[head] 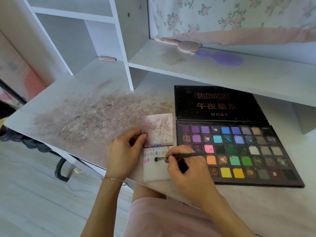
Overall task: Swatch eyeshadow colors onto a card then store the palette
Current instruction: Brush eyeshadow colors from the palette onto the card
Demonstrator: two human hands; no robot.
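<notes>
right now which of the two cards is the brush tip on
The nearer card, the one with rows of colour swatches. The brush tip rests on it; the farther card is only speckled with powder.

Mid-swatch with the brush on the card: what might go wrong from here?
The right hand rests over the open palette's near-left pans and may smear them. The card overhangs the desk edge, pinned only by the left hand, so it could slip. The brush could muddy earlier swatches.

Right hand [188, 170] hides palette [239, 151] lower-left pans; card [153, 173] right edge covered beside palette; swatch shades too faint.
</notes>
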